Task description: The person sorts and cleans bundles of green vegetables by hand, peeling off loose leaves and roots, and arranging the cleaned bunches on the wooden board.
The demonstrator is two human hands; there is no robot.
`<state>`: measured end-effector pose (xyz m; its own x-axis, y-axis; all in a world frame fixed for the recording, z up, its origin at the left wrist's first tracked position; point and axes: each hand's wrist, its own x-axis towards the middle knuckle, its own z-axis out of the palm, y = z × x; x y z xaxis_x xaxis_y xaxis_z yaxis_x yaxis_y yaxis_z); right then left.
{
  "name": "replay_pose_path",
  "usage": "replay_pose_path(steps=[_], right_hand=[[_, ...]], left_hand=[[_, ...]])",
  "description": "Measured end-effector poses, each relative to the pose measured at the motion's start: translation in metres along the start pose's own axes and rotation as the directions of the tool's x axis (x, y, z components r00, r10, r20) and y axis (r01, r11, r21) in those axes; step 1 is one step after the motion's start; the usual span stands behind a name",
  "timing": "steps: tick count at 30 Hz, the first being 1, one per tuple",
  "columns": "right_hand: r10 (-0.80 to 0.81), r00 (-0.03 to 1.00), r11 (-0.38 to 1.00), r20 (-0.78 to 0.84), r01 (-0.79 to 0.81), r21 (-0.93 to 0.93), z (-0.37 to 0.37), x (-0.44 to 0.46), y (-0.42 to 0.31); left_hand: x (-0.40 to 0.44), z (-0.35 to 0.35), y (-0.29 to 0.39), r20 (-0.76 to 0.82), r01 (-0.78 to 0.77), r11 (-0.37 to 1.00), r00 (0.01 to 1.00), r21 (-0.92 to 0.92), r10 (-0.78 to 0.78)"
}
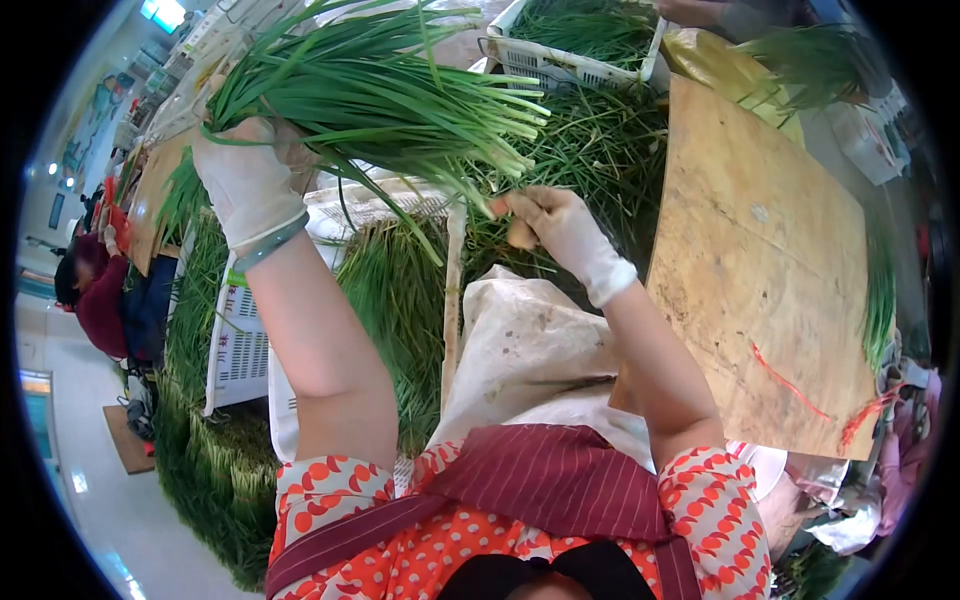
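My left hand (250, 175), in a whitish glove with a green bangle at the wrist, is wrapped round a big bunch of long green stalks (370, 95). The pale cut ends of the bunch point right. Below those ends my right hand (560, 225), gloved too, has its fingers pinched together at the tip of a stalk at the lower edge of the bunch. Loose green stalks (600, 150) lie in a heap behind my right hand. Under my left forearm, a white crate (453, 300) holds more stalks.
A wooden board (765, 270) with red string (790, 385) lies at the right. Another crate of greens (560, 62) stands at the back. White sacking (530, 340) covers my lap. At the far left is a person in dark red (100, 310); another person's arm (695, 12) shows at the top right.
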<state>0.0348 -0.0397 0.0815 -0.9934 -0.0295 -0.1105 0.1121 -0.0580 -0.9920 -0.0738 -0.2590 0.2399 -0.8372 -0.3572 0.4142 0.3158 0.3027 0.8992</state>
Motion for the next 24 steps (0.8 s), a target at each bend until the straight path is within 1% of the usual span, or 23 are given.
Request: replay_pose_path(steps=[1, 2, 3, 4, 5, 6, 7, 8, 9, 10, 11, 12, 13, 15, 16, 18, 19, 20, 21, 22, 23, 24], right_hand=[[0.044, 0.998, 0.993, 0.047, -0.039, -0.109, -0.002, -0.009, -0.002], [0.043, 0.998, 0.993, 0.049, -0.038, -0.110, -0.005, -0.023, -0.009], [0.121, 0.985, 0.975, 0.122, -0.095, -0.202, -0.010, -0.040, -0.019], [0.205, 0.961, 0.944, 0.186, -0.144, -0.296, -0.018, -0.053, -0.022], [0.228, 0.958, 0.944, 0.175, -0.173, -0.279, -0.029, -0.063, -0.018], [0.249, 0.955, 0.943, 0.163, -0.201, -0.264, -0.042, -0.070, -0.014], [0.251, 0.955, 0.941, 0.159, -0.203, -0.270, -0.054, -0.074, -0.003], [0.250, 0.965, 0.915, -0.077, -0.261, -0.308, -0.066, -0.075, 0.014], [0.225, 0.924, 0.887, -0.309, -0.325, -0.328, -0.071, -0.075, 0.017], [0.223, 0.924, 0.887, -0.312, -0.325, -0.328, -0.077, -0.078, 0.014], [0.128, 0.895, 0.783, -0.428, -0.356, -0.511, -0.083, -0.080, 0.009], [0.007, 0.859, 0.637, -0.513, -0.399, -0.659, -0.088, -0.081, 0.004], [0.007, 0.859, 0.641, -0.511, -0.397, -0.657, -0.101, -0.078, 0.008], [0.173, 0.751, 0.524, -0.638, -0.618, -0.586, -0.126, -0.072, 0.016], [0.167, 0.750, 0.526, -0.640, -0.616, -0.586, -0.134, -0.073, 0.022], [0.017, 0.768, 0.582, -0.640, -0.528, -0.618, -0.151, -0.077, 0.031], [0.015, 0.769, 0.582, -0.639, -0.526, -0.619, -0.162, -0.081, 0.034], [0.001, 0.728, 0.683, -0.685, -0.502, -0.532, -0.174, -0.087, 0.036], [-0.004, 0.683, 0.772, -0.730, -0.462, -0.437, -0.186, -0.091, 0.038], [-0.006, 0.684, 0.772, -0.730, -0.461, -0.438, -0.199, -0.096, 0.038], [-0.020, 0.611, 0.733, -0.791, -0.530, -0.427, -0.211, -0.100, 0.039], [-0.039, 0.533, 0.691, -0.845, -0.596, -0.408, -0.216, -0.103, 0.038]], left_hand=[[0.009, -0.005, -0.013, 0.003, -0.099, 0.995, 0.995, 0.007, 0.099], [0.017, -0.008, -0.025, 0.005, -0.146, 0.989, 0.989, 0.011, 0.146], [0.024, -0.011, -0.034, 0.006, -0.193, 0.981, 0.981, 0.015, 0.193], [0.027, -0.012, -0.039, -0.038, -0.206, 0.978, 0.978, 0.031, 0.207], [0.029, -0.013, -0.042, -0.082, -0.217, 0.975, 0.972, 0.047, 0.220], [0.028, -0.014, -0.043, -0.084, -0.213, 0.976, 0.973, 0.043, 0.216], [0.027, -0.016, -0.042, -0.002, -0.242, 0.961, 0.970, 0.133, 0.245], [0.026, -0.018, -0.039, 0.082, -0.278, 0.936, 0.960, 0.217, 0.266], [0.022, -0.018, -0.031, 0.083, -0.279, 0.937, 0.960, 0.211, 0.267], [0.015, -0.016, -0.019, 0.058, -0.124, 0.959, 0.992, 0.257, 0.112], [0.016, -0.016, -0.020, 0.041, -0.046, 0.959, 0.999, 0.279, 0.035], [0.017, -0.016, -0.020, 0.024, 0.032, 0.953, 0.999, 0.300, -0.042], [0.021, -0.011, -0.033, 0.040, -0.003, 1.000, 0.999, -0.004, 0.003], [0.025, -0.011, -0.049, 0.044, -0.038, 0.950, 0.998, -0.311, 0.054], [0.021, -0.012, -0.049, 0.038, -0.064, 0.943, 0.996, -0.328, 0.080], [0.020, -0.014, -0.051, 0.029, -0.092, 0.934, 0.994, -0.345, 0.108], [0.023, -0.016, -0.053, 0.020, -0.019, 0.897, 0.999, -0.442, 0.031], [0.028, -0.020, -0.057, 0.020, 0.050, 0.843, 0.999, -0.535, -0.046], [0.041, -0.029, -0.070, 0.019, 0.048, 0.843, 0.999, -0.536, -0.044], [0.059, -0.042, -0.091, 0.098, 0.149, 0.650, 0.989, -0.746, -0.114], [0.069, -0.050, -0.107, 0.194, 0.242, 0.398, 0.968, -0.885, -0.157], [0.070, -0.054, -0.116, 0.194, 0.242, 0.397, 0.968, -0.885, -0.157]])
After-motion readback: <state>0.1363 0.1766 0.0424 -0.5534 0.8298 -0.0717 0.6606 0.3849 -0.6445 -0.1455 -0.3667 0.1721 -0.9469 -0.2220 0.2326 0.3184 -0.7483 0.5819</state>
